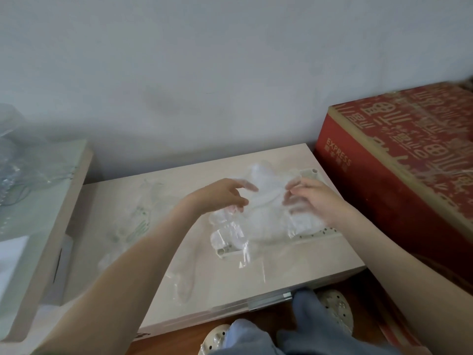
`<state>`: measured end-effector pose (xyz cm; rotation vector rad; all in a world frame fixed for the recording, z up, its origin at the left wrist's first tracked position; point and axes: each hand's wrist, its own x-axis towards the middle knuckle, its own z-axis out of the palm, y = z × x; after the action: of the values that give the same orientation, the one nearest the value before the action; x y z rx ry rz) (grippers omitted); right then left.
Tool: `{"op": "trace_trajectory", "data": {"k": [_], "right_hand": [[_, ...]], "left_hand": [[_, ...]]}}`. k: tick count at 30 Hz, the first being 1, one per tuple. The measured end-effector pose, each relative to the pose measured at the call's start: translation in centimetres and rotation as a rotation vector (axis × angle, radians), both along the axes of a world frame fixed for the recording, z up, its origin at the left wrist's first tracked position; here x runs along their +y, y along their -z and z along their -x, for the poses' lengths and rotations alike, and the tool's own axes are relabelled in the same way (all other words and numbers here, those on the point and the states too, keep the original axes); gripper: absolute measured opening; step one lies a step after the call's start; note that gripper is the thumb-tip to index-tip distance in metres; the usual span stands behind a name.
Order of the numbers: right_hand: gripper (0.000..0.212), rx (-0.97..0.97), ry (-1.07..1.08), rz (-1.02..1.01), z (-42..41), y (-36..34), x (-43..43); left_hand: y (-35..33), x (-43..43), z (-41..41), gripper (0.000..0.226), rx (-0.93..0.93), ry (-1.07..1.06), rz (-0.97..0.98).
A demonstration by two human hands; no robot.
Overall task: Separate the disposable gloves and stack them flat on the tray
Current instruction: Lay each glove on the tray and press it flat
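Crumpled heap of clear disposable gloves [266,216] on your pale tray [311,173], top film pinched by your left hand [220,198] and right hand [316,199], loose gloves [142,221] lying flat at the tray's 9 and 7 o'clock

A plain, pale grey-white wall [230,60] fills the upper half of the view, evenly and softly lit, with a faint shadow along its foot. Against it stands a low, pale wood-grain surface [307,262] with a small metal fitting [268,301] on its front edge. To the right sits a red cardboard box [399,155] printed "EXPRESS". To the left is a pale wooden unit [74,201] with a greenish top. The floor [184,336] is reddish-brown.
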<state>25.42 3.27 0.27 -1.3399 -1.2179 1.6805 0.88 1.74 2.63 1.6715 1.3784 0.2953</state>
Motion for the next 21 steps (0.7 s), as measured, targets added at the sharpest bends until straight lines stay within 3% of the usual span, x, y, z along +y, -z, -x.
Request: {"op": "trace_trajectory", "data": {"k": [8,13,21], "right_hand": [[0.012,-0.221,0.191,-0.096,-0.4,3.1,0.9],[0.011,-0.269,0.275,-0.098,-0.9,4.9,1.2],[0.013,-0.287,0.364,-0.211,-0.9,5.2,0.8]], "left_hand": [[1.3,3.9,-3.0,0.030,0.391,-0.110,-0.378],[4.0,4.5,-3.8,0.034,0.488,-0.197,-0.588],[5.8,3.2,-3.6,0.042,0.337,-0.379,-0.739]]}}
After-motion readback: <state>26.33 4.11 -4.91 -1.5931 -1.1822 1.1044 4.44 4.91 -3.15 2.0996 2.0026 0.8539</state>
